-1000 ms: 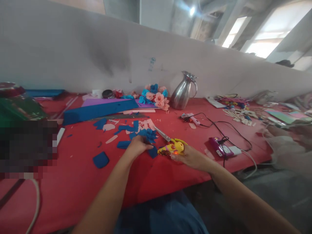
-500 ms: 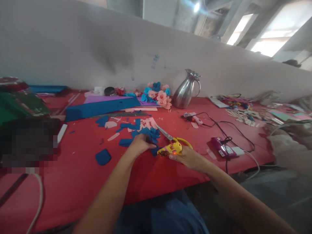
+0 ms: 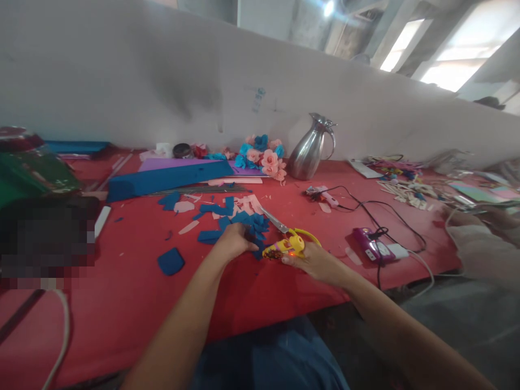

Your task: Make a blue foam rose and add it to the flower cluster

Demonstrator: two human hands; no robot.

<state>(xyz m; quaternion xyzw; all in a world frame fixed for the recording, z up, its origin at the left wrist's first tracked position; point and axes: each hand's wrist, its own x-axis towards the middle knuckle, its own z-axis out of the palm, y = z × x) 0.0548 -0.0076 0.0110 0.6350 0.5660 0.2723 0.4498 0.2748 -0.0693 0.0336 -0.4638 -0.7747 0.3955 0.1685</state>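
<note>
My right hand point(image 3: 314, 262) is wrapped round a yellow glue gun point(image 3: 284, 248) with a small red light. Its dark, stained nozzle points left at a small piece of blue crepe paper point(image 3: 259, 252). The thumb and fingers of my left hand point(image 3: 233, 242) are closed at that piece, with the fingertips partly hidden. Just behind the glue gun lie scissors point(image 3: 276, 220) with yellow handles, their blades toward the scraps. Blue paper scraps point(image 3: 249, 219) and pink paper scraps point(image 3: 249, 204) lie beyond my left hand. A cut blue piece point(image 3: 171, 261) rests to the left.
Behind stand a steel jug point(image 3: 309, 149) and a bunch of paper flowers point(image 3: 262, 156). A blue paper strip point(image 3: 170, 179) lies back left. To the right are a pink glue gun point(image 3: 325, 196), a purple power socket box point(image 3: 371, 246), trailing cables and another person's sleeve point(image 3: 479, 249).
Almost nothing differs. Both hands and the glue gun keep nearly the same place; the view has shifted very slightly.
</note>
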